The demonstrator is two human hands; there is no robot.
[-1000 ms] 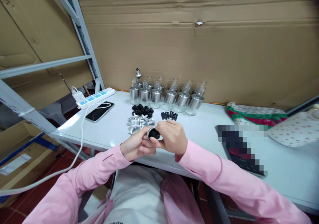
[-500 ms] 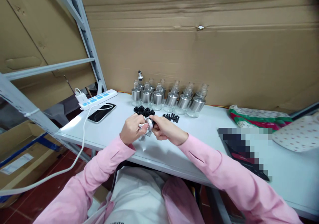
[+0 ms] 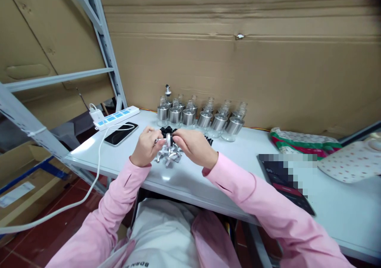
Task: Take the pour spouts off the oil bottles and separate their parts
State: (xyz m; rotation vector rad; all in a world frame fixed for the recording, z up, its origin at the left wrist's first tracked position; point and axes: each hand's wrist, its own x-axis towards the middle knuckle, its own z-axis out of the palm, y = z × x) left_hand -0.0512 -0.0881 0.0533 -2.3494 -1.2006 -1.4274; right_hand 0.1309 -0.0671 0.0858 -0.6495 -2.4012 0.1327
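My left hand (image 3: 145, 147) is closed on a silver metal pourer top (image 3: 168, 140), its narrow end between thumb and fingers. From the other side, my right hand (image 3: 195, 145) pinches a black stopper against the wide rim of this top; the fingers hide most of the stopper. Just below the hands lies a pile of silver pourer tops (image 3: 170, 157) on the white table (image 3: 119, 160). Black stoppers (image 3: 166, 130) sit behind my hands, partly covered. Small black pieces (image 3: 210, 140) show beyond my right hand.
Glass bottles with steel sleeves (image 3: 204, 119) stand in rows at the back; one at the left wears a pourer (image 3: 168, 90). A phone (image 3: 121, 134) and a power strip (image 3: 117, 117) lie left. To the right are a dark tablet-like device (image 3: 285, 184) and patterned cloth (image 3: 303, 141).
Both hands have shifted slightly left and upward with the pourer top between them. It has turned more edge-on, and the silver pile beneath shows more fully.
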